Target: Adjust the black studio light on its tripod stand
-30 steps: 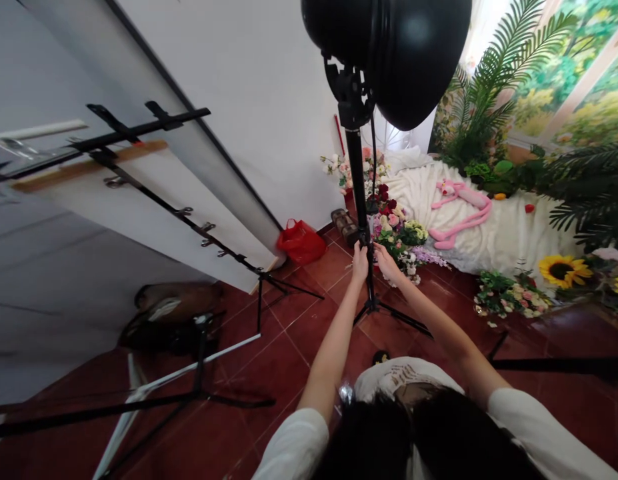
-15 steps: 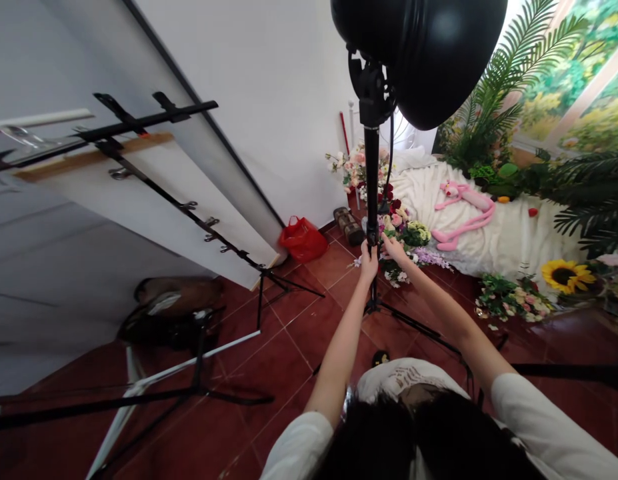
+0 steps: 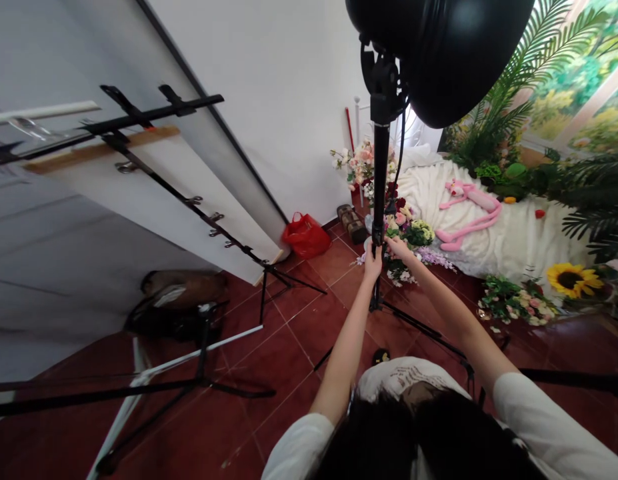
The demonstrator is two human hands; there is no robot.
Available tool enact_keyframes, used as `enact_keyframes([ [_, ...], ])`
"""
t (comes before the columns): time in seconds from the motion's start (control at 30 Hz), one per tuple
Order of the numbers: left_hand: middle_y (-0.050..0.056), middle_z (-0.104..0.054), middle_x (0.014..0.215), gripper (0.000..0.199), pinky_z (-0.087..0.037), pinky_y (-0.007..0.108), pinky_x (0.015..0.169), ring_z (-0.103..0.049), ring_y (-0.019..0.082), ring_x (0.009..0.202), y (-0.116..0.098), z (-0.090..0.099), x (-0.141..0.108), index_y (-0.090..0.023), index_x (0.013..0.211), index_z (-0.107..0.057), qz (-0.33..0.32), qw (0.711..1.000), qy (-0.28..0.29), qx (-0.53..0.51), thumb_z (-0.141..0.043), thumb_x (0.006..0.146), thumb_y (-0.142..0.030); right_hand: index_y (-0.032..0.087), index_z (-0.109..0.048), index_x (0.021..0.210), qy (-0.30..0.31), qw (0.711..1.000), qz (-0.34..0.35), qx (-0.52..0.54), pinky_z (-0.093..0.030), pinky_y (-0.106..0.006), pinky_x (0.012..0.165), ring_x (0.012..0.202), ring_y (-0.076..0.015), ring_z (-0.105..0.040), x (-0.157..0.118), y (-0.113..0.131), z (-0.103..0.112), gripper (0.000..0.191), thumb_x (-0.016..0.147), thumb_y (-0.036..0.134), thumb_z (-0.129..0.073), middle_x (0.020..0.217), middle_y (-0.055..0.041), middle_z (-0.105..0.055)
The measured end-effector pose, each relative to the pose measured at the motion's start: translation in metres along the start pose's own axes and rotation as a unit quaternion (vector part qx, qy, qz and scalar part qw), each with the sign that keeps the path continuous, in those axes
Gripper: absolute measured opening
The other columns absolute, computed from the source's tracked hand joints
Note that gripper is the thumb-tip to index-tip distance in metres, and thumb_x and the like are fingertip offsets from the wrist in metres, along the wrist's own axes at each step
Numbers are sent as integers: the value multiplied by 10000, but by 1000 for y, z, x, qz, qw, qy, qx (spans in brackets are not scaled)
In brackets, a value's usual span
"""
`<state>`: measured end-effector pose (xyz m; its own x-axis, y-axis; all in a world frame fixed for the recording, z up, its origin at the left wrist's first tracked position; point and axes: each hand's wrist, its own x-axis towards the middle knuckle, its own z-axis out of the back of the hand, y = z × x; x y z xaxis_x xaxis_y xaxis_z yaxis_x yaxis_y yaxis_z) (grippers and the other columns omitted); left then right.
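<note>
Right now my left hand (image 3: pixel 373 263) is clamped around the pole of the black light stand (image 3: pixel 381 160), just below its collar (image 3: pixel 377 232); my right hand (image 3: pixel 397 248) comes in from the other side, its fingertips against the stand near that same collar (whether they are closed on a knob there, I cannot tell); the two hands are close together, both arms stretched out before me.

The stand is upright in front of me, its legs spread over the red tiled floor (image 3: pixel 293 333); a big black lamp shade (image 3: pixel 463 60) sits at its top, with a black cable (image 3: pixel 403 143) hanging beside the pole; behind my right hand are artificial flowers (image 3: pixel 403 217), and beyond them a pink plush toy (image 3: pixel 481 198) lies on a white blanket (image 3: pixel 519 230); to the left, a red bag (image 3: pixel 307 237) rests on the floor by the wall, near a white board (image 3: pixel 209 220) with metal clips.
</note>
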<state>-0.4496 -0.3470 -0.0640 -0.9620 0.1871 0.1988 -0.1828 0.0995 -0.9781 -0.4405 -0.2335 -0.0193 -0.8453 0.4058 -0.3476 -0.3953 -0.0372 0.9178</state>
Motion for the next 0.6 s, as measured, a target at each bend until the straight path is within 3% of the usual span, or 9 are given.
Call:
enact_keyframes([
  [0.2,152,-644,1241,561,-436,406,1086,-578,259,1233,0,1,0,-184,1215,-579,-1,1000,-1,-6,-508,881,-630,177,-548,777,-1,995,-46,87,-402,-159,411,392,-48,-432,-8,10,4,212,884,311,-673,559,33,-565],
  [0.37,142,-660,1226,549,-443,399,1087,-578,256,1237,1,2,1,-197,1199,-592,-11,1000,2,-6,-526,869,-631,173,-564,732,23,983,-69,171,-414,-156,428,410,-49,-442,-5,11,5,180,864,229,-674,544,39,-554],
  [0.6,128,-674,1173,556,-435,421,1092,-603,244,1177,7,1,3,-212,1188,-589,-4,1000,2,-20,-534,852,-651,171,-554,694,56,983,-52,167,-396,-169,411,382,-60,-402,-2,10,10,205,874,158,-651,481,45,-516],
])
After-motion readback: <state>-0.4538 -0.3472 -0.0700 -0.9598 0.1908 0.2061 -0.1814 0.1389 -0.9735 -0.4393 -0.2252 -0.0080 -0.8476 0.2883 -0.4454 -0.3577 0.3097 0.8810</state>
